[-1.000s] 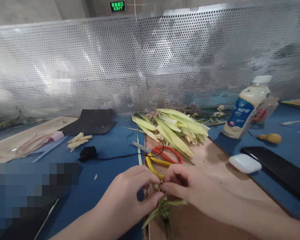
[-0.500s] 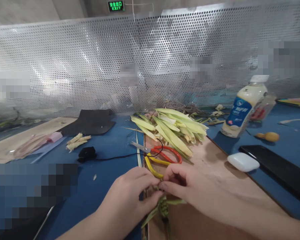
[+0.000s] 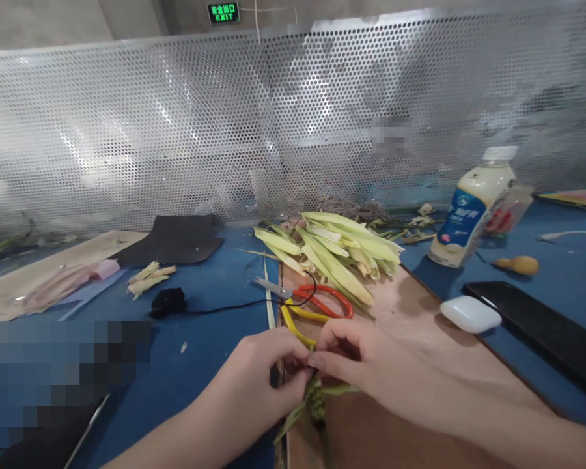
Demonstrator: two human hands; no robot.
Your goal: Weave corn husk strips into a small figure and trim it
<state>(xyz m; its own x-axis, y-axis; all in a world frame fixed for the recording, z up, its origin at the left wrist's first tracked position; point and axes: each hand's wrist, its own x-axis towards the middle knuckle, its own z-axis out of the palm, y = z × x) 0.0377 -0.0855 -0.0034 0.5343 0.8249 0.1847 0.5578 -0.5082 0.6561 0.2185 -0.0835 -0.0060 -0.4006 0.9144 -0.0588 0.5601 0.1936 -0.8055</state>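
Note:
Both hands meet over the near edge of a brown board [image 3: 434,365]. My left hand [image 3: 264,378] and my right hand [image 3: 356,365] each pinch the top of a small woven piece of green leaf strips [image 3: 317,400], fingers closed on it. Loose strip ends stick out below and to the sides. Just beyond my fingers lie scissors with red and yellow handles [image 3: 317,303]. Farther back sits a heap of pale green leaves [image 3: 336,251].
A perforated metal screen [image 3: 176,130] walls off the back of the blue table [image 3: 215,286]. A white drink bottle [image 3: 471,208], a white case [image 3: 470,314] and a black phone [image 3: 542,335] lie to the right. A black cable with a small black block [image 3: 168,301], leaf scraps [image 3: 149,277] and a dark mat [image 3: 176,238] lie left.
My hands have stayed together on the woven piece, with only small finger shifts. The view has drifted slightly.

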